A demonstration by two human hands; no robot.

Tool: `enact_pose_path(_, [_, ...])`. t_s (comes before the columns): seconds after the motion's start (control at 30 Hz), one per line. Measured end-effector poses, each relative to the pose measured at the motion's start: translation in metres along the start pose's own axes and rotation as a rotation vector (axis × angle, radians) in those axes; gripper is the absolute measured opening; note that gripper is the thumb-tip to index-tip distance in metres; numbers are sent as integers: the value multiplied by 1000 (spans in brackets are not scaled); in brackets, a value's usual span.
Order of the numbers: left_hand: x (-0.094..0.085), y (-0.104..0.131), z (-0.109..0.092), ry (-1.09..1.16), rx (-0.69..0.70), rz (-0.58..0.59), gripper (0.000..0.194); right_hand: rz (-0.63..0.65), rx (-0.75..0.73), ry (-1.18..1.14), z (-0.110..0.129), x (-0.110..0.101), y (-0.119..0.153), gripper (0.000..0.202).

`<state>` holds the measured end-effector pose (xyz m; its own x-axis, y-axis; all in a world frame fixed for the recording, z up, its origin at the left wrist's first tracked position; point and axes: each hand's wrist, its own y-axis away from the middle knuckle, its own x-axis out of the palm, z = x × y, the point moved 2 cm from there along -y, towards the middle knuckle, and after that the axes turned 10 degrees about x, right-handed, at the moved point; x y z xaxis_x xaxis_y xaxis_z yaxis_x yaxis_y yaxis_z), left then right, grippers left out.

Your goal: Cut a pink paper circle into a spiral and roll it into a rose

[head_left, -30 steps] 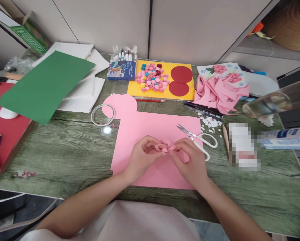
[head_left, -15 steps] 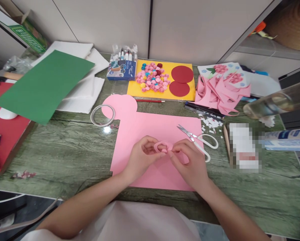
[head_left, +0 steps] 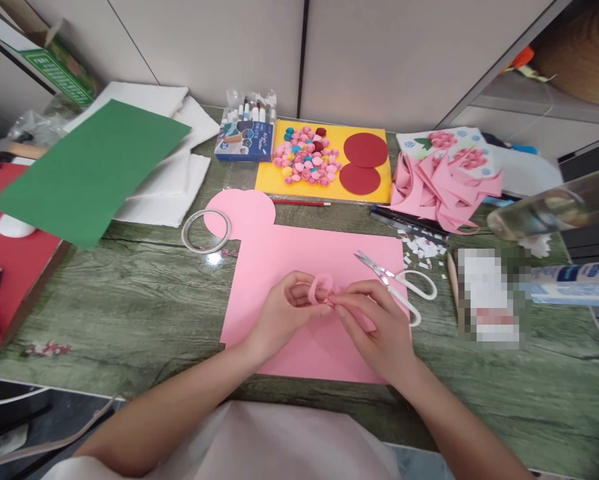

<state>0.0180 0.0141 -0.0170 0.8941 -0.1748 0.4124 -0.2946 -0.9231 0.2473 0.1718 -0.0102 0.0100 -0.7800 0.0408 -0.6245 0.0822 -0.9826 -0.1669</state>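
A curled strip of pink paper (head_left: 321, 285) is held between my two hands, its loop standing up. My left hand (head_left: 290, 303) is closed on the loop's left side with thumb and fingers. My right hand (head_left: 374, 320) pinches the strip's lower right part at the fingertips; the exact pinch point is partly hidden. Below both hands lie pink paper sheets (head_left: 269, 267). White-handled scissors (head_left: 392, 277) rest slightly spread on the sheets' right edge, just beyond my right hand.
A tape roll (head_left: 184, 233) overlaps pink paper circles (head_left: 247, 210). Behind, a yellow sheet (head_left: 265, 180) bears many small rolled paper flowers (head_left: 307, 160) and dark red circles (head_left: 365, 150). Pink offcuts (head_left: 434, 183), a marker box (head_left: 244, 140), green paper (head_left: 94, 167) and a bottle (head_left: 544, 203) stand around.
The pink loop has turned more upright and rounder. My right fingers have shifted slightly left and straightened along the strip. The rest of the scene has barely shifted with the camera.
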Motion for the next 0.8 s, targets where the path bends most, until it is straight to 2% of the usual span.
enact_pose_path(0.23, [0, -3, 0, 86, -43, 21, 37, 96, 47, -57, 3, 0, 0, 32])
enact_pose_path(0.53, [-1, -3, -5, 62, -112, 60, 42, 176, 80, -57, 4, -1, -2, 31])
enact_pose_path(0.8, [-4, -4, 0, 16, -126, 173, 45, 268, 59, -39, 7, -2, -2, 33])
